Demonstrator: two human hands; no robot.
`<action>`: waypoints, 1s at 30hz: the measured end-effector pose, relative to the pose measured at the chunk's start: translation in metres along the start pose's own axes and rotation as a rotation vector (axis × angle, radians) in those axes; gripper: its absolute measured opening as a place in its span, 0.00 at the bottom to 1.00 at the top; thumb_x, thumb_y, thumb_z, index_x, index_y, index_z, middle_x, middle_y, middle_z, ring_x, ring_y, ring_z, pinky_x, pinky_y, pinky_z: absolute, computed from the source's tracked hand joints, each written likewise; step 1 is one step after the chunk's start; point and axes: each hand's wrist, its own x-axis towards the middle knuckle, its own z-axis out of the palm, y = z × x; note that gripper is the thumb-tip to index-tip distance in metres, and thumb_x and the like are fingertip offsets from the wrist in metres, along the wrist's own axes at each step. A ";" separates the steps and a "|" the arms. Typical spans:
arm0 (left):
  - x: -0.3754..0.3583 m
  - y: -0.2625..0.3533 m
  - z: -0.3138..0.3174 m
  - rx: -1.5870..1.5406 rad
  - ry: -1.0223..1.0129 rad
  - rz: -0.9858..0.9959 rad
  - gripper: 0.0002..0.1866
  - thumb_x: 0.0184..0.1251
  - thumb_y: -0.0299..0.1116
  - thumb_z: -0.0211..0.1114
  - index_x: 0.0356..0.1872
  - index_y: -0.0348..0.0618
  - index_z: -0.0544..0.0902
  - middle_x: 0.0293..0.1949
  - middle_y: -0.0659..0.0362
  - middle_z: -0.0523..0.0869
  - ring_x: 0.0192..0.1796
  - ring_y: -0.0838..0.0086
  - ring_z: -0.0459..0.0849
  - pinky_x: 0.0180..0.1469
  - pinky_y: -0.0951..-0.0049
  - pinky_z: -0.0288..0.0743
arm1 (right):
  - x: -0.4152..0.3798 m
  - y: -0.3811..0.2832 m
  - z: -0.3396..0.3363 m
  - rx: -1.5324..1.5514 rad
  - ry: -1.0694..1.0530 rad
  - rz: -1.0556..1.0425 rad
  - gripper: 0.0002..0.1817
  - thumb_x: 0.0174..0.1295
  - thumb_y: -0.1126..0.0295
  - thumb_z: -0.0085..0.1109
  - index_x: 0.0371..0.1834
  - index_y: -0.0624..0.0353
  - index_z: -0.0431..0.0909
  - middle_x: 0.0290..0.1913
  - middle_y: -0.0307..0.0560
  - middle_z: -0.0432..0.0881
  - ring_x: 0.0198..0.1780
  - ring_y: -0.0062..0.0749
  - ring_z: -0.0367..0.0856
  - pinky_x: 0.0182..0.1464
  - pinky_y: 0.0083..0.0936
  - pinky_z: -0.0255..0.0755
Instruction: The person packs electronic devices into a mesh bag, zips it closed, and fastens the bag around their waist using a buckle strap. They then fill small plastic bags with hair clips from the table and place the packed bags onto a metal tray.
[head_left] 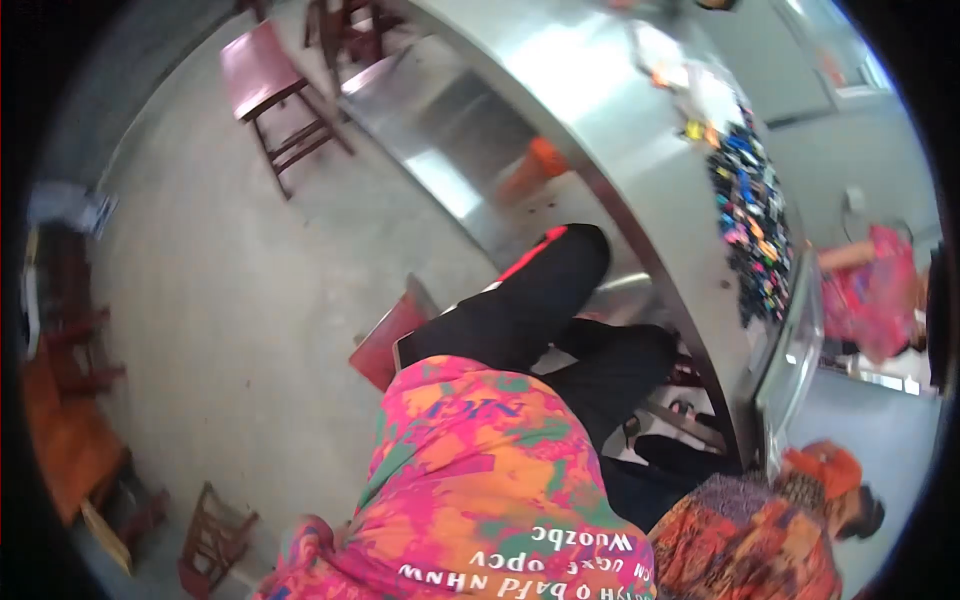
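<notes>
Fingers out of view — multicoloured pile (752, 225) on table (655, 165)

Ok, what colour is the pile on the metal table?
The pile is mostly black with multicoloured bits, in the head view.

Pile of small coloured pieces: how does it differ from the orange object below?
The pile mixes many colours; the orange object looks plain orange. The pile is many small pieces; the orange object seems single. The pile lies on the tabletop, the orange object on the lower shelf. Both surfaces are shiny metal.
</notes>
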 end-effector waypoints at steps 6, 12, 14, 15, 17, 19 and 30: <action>-0.123 0.042 0.039 -0.307 0.067 -0.248 0.13 0.65 0.39 0.58 0.42 0.42 0.82 0.35 0.55 0.85 0.39 0.65 0.81 0.47 0.65 0.73 | 0.103 -0.041 0.023 -0.116 -0.243 -0.089 0.20 0.59 0.69 0.59 0.54 0.64 0.76 0.30 0.46 0.77 0.33 0.28 0.78 0.38 0.20 0.71; -0.123 0.162 -0.036 -1.393 0.632 -0.448 0.08 0.69 0.37 0.56 0.39 0.43 0.74 0.19 0.61 0.73 0.21 0.72 0.70 0.27 0.70 0.66 | 0.148 0.025 0.164 0.109 -0.471 0.008 0.17 0.63 0.67 0.55 0.52 0.63 0.75 0.28 0.43 0.74 0.31 0.26 0.74 0.35 0.19 0.68; -0.122 0.179 -0.053 -1.353 0.630 -0.363 0.08 0.69 0.36 0.57 0.39 0.44 0.74 0.19 0.62 0.73 0.20 0.72 0.70 0.26 0.70 0.67 | 0.150 0.038 0.197 0.187 -0.508 0.039 0.16 0.64 0.67 0.54 0.52 0.63 0.75 0.28 0.42 0.73 0.30 0.25 0.73 0.34 0.19 0.67; -0.125 0.187 -0.060 -1.303 0.609 -0.278 0.08 0.69 0.36 0.58 0.39 0.44 0.74 0.19 0.63 0.73 0.19 0.73 0.71 0.26 0.70 0.67 | 0.151 0.045 0.214 0.231 -0.524 0.053 0.16 0.64 0.67 0.54 0.51 0.63 0.75 0.27 0.41 0.73 0.30 0.25 0.72 0.34 0.19 0.66; -0.129 0.207 -0.071 -1.277 0.559 -0.223 0.08 0.69 0.37 0.57 0.40 0.44 0.74 0.19 0.64 0.73 0.19 0.74 0.70 0.25 0.71 0.66 | 0.146 0.052 0.241 0.329 -0.529 0.084 0.15 0.65 0.66 0.52 0.51 0.63 0.75 0.26 0.40 0.72 0.29 0.24 0.71 0.33 0.19 0.65; -0.128 0.239 -0.083 -1.283 0.461 -0.212 0.07 0.71 0.36 0.54 0.41 0.45 0.75 0.18 0.64 0.70 0.18 0.76 0.66 0.24 0.72 0.62 | 0.140 0.057 0.266 0.449 -0.491 0.101 0.14 0.66 0.66 0.51 0.50 0.63 0.75 0.26 0.39 0.71 0.28 0.23 0.70 0.32 0.19 0.64; -0.067 0.382 -0.084 -0.822 0.161 0.258 0.07 0.73 0.38 0.53 0.40 0.46 0.72 0.18 0.66 0.68 0.12 0.82 0.59 0.15 0.80 0.52 | -0.077 0.067 0.337 1.244 0.198 0.392 0.13 0.72 0.63 0.45 0.46 0.62 0.73 0.22 0.33 0.65 0.23 0.19 0.64 0.27 0.18 0.58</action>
